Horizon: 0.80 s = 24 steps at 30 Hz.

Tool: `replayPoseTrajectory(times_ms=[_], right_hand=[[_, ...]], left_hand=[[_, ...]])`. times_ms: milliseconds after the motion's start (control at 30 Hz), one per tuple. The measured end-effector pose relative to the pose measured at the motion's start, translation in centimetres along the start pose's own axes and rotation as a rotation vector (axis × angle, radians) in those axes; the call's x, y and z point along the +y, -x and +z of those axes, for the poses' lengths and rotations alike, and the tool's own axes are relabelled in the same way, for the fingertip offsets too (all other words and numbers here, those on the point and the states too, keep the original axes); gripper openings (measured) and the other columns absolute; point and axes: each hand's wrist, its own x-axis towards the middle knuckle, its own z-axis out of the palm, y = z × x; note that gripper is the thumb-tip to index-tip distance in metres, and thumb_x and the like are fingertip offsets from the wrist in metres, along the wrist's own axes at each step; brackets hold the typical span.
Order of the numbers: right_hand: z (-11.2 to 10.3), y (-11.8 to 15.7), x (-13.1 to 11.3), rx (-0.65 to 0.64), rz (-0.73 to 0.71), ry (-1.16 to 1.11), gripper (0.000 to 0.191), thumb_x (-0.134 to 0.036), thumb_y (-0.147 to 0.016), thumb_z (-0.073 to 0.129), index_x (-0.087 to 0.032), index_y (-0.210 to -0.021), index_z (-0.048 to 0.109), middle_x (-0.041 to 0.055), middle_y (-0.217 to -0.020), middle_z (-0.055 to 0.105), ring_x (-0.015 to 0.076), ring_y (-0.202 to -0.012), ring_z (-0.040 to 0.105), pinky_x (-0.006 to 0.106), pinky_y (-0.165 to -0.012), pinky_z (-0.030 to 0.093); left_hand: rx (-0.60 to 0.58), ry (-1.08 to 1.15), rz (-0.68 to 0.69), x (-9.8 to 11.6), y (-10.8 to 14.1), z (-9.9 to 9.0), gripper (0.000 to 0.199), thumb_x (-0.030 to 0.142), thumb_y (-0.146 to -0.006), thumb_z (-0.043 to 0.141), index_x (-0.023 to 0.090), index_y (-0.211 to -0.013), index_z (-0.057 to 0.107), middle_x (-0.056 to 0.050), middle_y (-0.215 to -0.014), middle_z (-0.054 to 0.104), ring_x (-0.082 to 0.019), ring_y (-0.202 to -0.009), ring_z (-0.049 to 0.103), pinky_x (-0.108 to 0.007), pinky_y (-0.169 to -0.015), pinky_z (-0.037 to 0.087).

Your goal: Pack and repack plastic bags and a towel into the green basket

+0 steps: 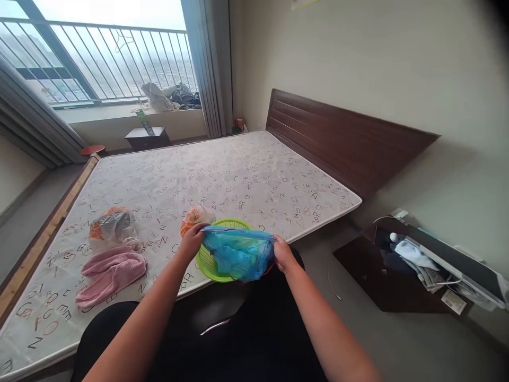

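Note:
A blue plastic bag is stretched between my two hands by its upper edge. My left hand is closed on the bag's left corner, and my right hand grips the right corner. Behind and partly under the bag sits a green plastic basket at the mattress edge. Just beyond my left hand lies a clear plastic bag with orange print. Farther left on the mattress are another clear bag with orange print and a pink cloth.
A dark wooden headboard stands along the wall. On the right, a dark cabinet holds a monitor and some cloths. A small nightstand is beyond the bed, near the window railing. My dark-clothed legs are below my hands.

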Motion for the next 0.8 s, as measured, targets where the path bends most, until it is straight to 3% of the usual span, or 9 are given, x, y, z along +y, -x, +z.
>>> replayPoseTrajectory(times_ms=[100, 167, 267, 333, 433, 533, 700, 800], right_hand=[[0.8, 0.0, 0.4, -0.062, 0.104, -0.219, 0.021, -0.025, -0.074, 0.071, -0.023, -0.094, 0.066, -0.0007, -0.078, 0.073, 0.0177, -0.067, 0.067, 0.028, -0.064, 0.055], [1.2, 0.3, 0.4, -0.140, 0.152, -0.265, 0.020, -0.024, -0.075, 0.072, -0.022, -0.094, 0.067, 0.0006, -0.080, 0.074, 0.0177, -0.069, 0.069, 0.029, -0.066, 0.057], [1.1, 0.4, 1.0, -0.188, 0.200, -0.247, 0.018, -0.025, -0.077, 0.072, -0.020, -0.093, 0.069, 0.0030, -0.083, 0.075, 0.0190, -0.072, 0.071, 0.032, -0.071, 0.059], [0.4, 0.2, 1.9, -0.143, 0.213, -0.187, 0.017, -0.025, -0.077, 0.071, -0.020, -0.092, 0.069, 0.0034, -0.081, 0.075, 0.0195, -0.071, 0.070, 0.032, -0.070, 0.058], [-0.8, -0.6, 3.9, 0.008, 0.190, -0.041, 0.016, -0.031, -0.078, 0.069, -0.021, -0.091, 0.068, 0.0027, -0.077, 0.074, 0.0206, -0.067, 0.069, 0.032, -0.066, 0.057], [-1.5, -1.8, 5.6, 0.089, 0.113, 0.140, 0.023, -0.043, -0.079, 0.065, -0.022, -0.088, 0.068, 0.0036, -0.077, 0.074, 0.0232, -0.069, 0.069, 0.034, -0.066, 0.056], [-0.7, -3.1, 6.7, 0.054, 0.052, 0.248, 0.029, -0.047, -0.075, 0.067, -0.021, -0.086, 0.070, 0.0047, -0.078, 0.075, 0.0250, -0.074, 0.068, 0.033, -0.066, 0.053], [0.3, -2.8, 6.9, -0.028, 0.058, 0.280, 0.032, -0.049, -0.078, 0.063, -0.020, -0.088, 0.072, 0.0067, -0.083, 0.077, 0.0258, -0.078, 0.070, 0.034, -0.069, 0.053]], left_hand=[[0.140, 0.220, -0.145, -0.6, 1.5, -2.3, 0.026, 0.036, -0.073, 0.069, 0.016, -0.089, 0.074, -0.001, -0.074, 0.068, -0.018, -0.072, 0.062, -0.030, -0.070, 0.056], [0.166, 0.460, -0.253, -1.0, 3.0, -2.6, 0.027, 0.036, -0.073, 0.073, 0.017, -0.092, 0.070, 0.002, -0.071, 0.065, -0.014, -0.063, 0.059, -0.026, -0.060, 0.055], [0.128, 0.844, -0.373, -1.6, 4.8, -1.8, 0.021, 0.027, -0.080, 0.070, 0.017, -0.099, 0.067, -0.001, -0.084, 0.071, -0.012, -0.067, 0.064, -0.023, -0.062, 0.057], [0.049, 0.980, -0.469, -2.5, 5.7, -1.2, 0.016, 0.022, -0.084, 0.065, 0.015, -0.098, 0.068, -0.005, -0.089, 0.074, -0.014, -0.075, 0.069, -0.025, -0.070, 0.060], [-0.044, 0.935, -0.599, -4.8, 7.0, -0.7, 0.019, 0.026, -0.084, 0.068, 0.014, -0.098, 0.068, -0.007, -0.090, 0.075, -0.019, -0.080, 0.073, -0.030, -0.074, 0.062], [-0.162, 0.774, -0.553, -7.4, 8.4, -1.4, 0.035, 0.034, -0.076, 0.080, 0.018, -0.105, 0.067, -0.004, -0.091, 0.075, -0.018, -0.073, 0.071, -0.028, -0.067, 0.060], [-0.457, 0.560, -0.448, -9.3, 10.1, -3.0, 0.051, 0.038, -0.072, 0.083, 0.019, -0.118, 0.069, -0.007, -0.104, 0.075, -0.019, -0.083, 0.069, -0.027, -0.074, 0.055], [-0.587, 0.422, -0.441, -9.9, 10.8, -2.7, 0.048, 0.031, -0.067, 0.080, 0.019, -0.113, 0.073, -0.004, -0.094, 0.075, -0.019, -0.080, 0.067, -0.027, -0.074, 0.052]])
